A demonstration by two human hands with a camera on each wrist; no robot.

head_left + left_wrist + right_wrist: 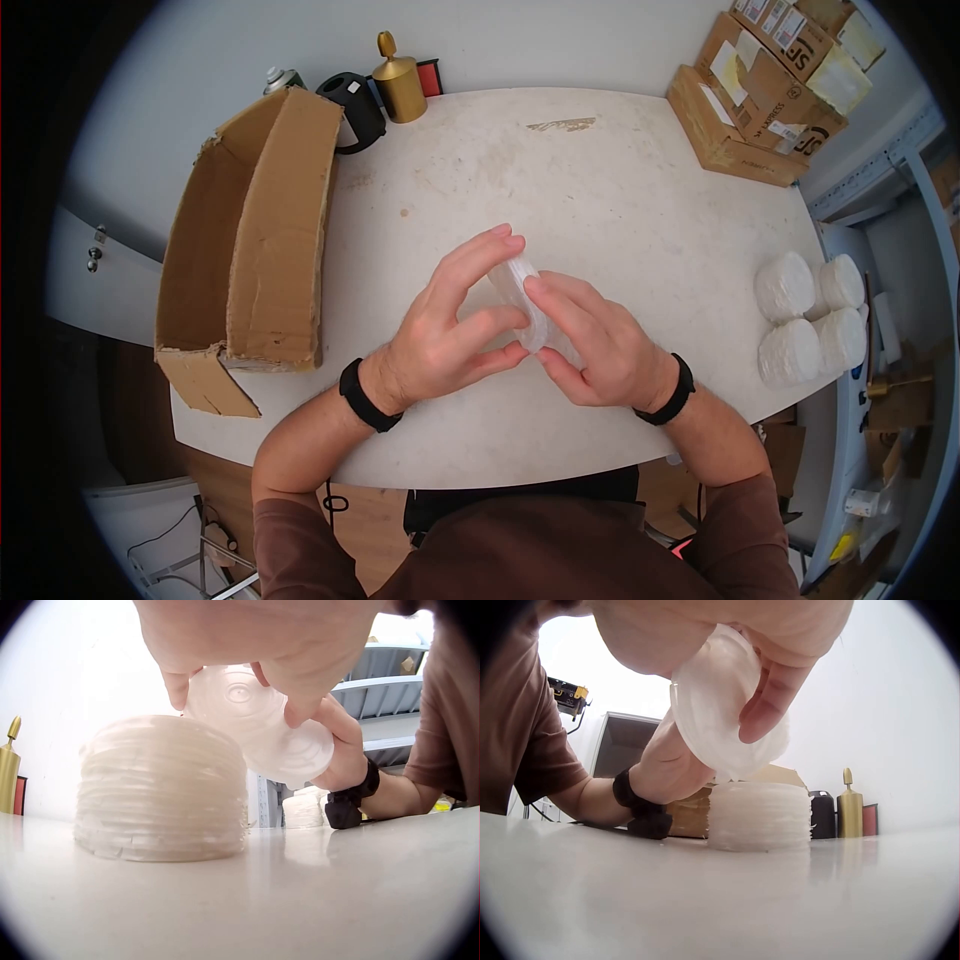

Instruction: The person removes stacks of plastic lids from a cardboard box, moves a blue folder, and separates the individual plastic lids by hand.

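Note:
In the head view, my left hand (pixel 435 335) curls its fingers and thumb round round, clear plastic lids (pixel 517 272), which are tilted on edge. My right hand (pixel 605 350) grips them from the other side, fingertips at the rim. The left wrist view shows the ringed faces of the lids (pixel 238 694) between both hands. Seen from the right wrist, a clear round face (pixel 712 712) is turned towards the camera. Below the hands a tall stack of similar lids (pixel 161 791) stands upright on the white table (pixel 480 420); from above the hands hide it.
An open cardboard box (pixel 280 240) stands at the left. Behind it are a black canister (pixel 360 110) and a gold bottle (pixel 400 90). Several white wrapped stacks (pixel 785 287) sit at the right edge, and shipping cartons (pixel 760 90) fill the back right corner.

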